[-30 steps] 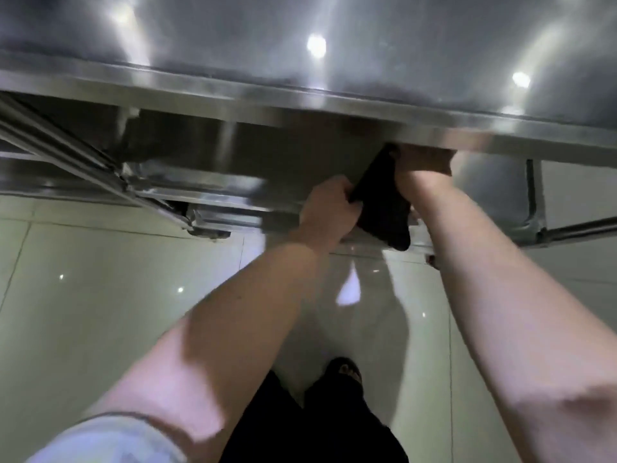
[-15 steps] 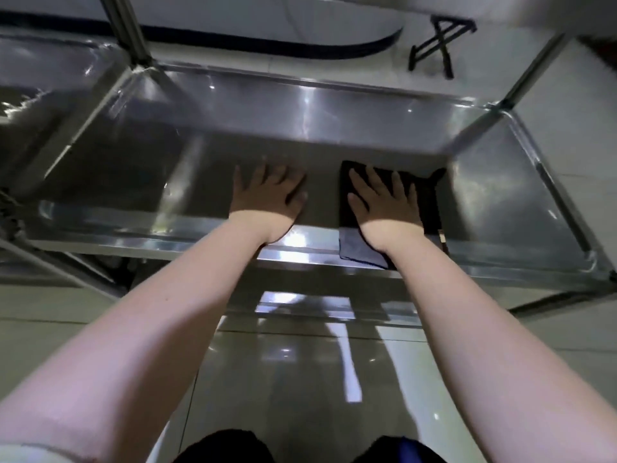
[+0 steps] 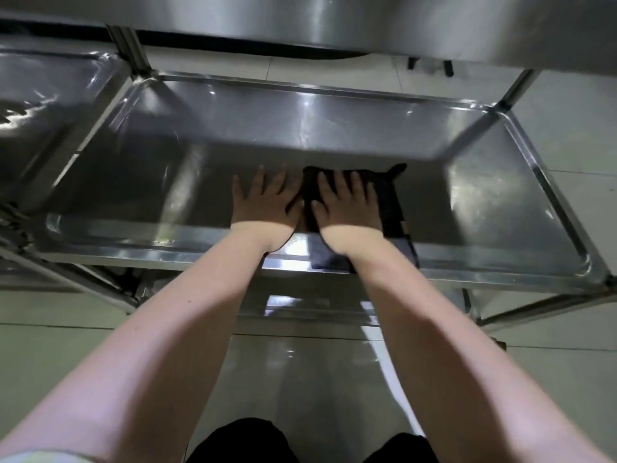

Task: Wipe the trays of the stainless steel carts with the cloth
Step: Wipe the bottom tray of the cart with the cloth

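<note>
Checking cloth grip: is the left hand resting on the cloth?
No, the left hand lies flat on the bare tray; only the right hand presses the cloth.

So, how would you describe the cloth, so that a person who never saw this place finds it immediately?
Look at the middle tray of the stainless steel cart, just below the top shelf. Near its front edge two hands lie flat side by side; the dark cloth is under the right hand. It is the only dark, soft thing on the shiny metal.

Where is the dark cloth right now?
In the head view, the dark cloth lies flat on the steel tray near its front rim, just right of centre, under the right hand; the left hand rests beside it.
</note>
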Action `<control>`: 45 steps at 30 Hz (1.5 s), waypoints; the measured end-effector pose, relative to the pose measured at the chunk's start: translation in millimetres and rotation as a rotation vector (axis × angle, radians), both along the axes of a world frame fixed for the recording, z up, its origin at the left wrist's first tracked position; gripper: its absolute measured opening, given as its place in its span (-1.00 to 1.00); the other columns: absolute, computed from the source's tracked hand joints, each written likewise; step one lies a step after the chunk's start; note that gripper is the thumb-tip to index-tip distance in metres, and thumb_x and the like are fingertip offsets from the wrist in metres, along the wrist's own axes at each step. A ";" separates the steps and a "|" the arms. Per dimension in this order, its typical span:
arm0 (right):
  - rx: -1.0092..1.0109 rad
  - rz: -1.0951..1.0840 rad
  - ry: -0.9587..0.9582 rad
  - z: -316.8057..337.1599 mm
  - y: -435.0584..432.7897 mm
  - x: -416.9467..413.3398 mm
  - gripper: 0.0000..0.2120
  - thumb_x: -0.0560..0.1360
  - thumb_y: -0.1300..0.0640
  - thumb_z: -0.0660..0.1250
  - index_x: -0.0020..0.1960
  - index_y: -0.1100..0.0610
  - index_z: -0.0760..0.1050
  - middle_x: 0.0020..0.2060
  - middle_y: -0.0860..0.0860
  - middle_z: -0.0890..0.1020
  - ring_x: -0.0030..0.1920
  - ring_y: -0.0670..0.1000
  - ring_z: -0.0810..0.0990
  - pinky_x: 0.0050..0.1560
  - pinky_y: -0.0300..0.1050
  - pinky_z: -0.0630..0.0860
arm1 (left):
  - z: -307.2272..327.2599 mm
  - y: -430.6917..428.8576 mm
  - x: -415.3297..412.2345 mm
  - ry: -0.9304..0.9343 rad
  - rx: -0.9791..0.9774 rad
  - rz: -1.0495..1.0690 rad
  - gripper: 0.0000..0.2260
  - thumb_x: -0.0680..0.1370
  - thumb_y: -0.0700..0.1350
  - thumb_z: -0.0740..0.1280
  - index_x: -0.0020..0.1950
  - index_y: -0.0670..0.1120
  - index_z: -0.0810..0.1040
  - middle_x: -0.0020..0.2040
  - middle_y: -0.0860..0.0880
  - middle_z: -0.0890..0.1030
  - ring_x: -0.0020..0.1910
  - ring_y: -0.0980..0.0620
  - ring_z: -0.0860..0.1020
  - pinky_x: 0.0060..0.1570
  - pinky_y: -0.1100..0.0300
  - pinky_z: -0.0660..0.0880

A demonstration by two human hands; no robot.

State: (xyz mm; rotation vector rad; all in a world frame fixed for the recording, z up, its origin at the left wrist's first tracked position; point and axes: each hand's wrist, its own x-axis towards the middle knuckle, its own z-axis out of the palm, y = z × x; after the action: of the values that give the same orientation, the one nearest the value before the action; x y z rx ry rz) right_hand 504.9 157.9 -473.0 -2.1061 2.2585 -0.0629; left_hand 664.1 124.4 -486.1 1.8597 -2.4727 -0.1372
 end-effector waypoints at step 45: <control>0.136 -0.317 -0.062 15.0 61.1 -314.1 -0.47 0.62 -0.26 -0.05 0.55 -0.28 -0.11 0.59 -0.15 -0.06 0.58 0.05 -0.14 0.52 0.15 -0.21 | 2.0 19.2 -171.4 0.054 0.061 -0.119 -0.51 0.60 0.29 -0.11 0.54 0.34 -0.10 0.61 0.16 -0.12 0.58 -0.06 -0.16 0.31 -0.49 -0.29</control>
State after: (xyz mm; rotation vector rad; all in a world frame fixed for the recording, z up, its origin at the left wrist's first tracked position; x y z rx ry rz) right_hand 190.9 219.1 -458.0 -1.6446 2.4596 0.0130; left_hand 492.7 143.6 -484.1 1.7054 -2.5696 -0.2666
